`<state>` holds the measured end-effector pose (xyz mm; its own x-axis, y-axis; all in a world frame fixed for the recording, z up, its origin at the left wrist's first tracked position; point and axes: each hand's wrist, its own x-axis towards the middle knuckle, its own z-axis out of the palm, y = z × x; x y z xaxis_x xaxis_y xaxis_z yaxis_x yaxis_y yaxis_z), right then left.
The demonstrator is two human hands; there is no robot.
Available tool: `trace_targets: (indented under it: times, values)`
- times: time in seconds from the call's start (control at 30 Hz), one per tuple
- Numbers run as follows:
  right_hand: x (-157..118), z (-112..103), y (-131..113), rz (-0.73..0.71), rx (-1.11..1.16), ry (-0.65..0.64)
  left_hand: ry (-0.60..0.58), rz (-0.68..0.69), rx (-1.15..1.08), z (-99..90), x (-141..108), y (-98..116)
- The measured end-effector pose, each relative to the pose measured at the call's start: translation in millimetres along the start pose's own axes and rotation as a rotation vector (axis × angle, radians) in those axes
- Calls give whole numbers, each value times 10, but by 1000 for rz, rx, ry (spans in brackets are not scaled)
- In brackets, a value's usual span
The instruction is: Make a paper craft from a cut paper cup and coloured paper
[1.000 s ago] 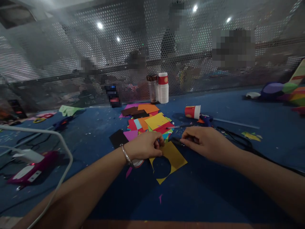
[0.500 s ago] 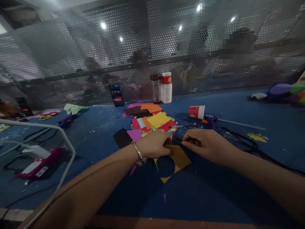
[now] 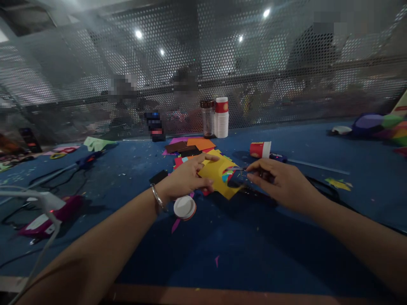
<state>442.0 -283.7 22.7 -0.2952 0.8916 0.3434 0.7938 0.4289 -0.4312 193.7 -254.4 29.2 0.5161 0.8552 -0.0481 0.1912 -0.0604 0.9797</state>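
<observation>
My left hand [image 3: 187,176], with a bangle at its wrist, holds a yellow sheet of paper [image 3: 216,173] between thumb and fingers. A rounded piece is cut out of the sheet's right side, and it is tilted over the pile of coloured paper [image 3: 201,144]. Close to its right edge, my right hand [image 3: 270,176] has its fingers pinched together. A thin, slim tool [image 3: 235,169] shows at those fingertips; whether they grip it is unclear. Below my left wrist stands a white paper cup [image 3: 185,207], its round base facing up.
A red and white cup [image 3: 260,150] lies on its side by a glue gun [image 3: 278,157] and a clear stick. A glass jar [image 3: 207,120] and stacked cups [image 3: 221,123] stand by the mesh screen. A purple power strip [image 3: 52,218] and cables lie left.
My left hand has lifted the yellow sheet off the table and moved it up and left, uncovering the white cup. My right hand has risen slightly.
</observation>
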Motion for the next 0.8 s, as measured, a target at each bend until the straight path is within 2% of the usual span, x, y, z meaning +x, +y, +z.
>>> trace_targets:
  times: [0.13,0.27,0.4,0.57,0.8]
  values:
    - [28,19,66,22,-102,-183,131,-47,-112,14,0,27]
    - [2,54,97,-53,-167,-318,237,-57,-175,40,62,-47]
    - [-28,53,100,-80,-212,-341,293,3,-214,54,102,-95]
    - [-32,34,87,-92,-243,-345,354,-46,-374,130,75,-42]
    - [-8,12,16,-20,-71,-322,331,-100,-547,251,-11,57]
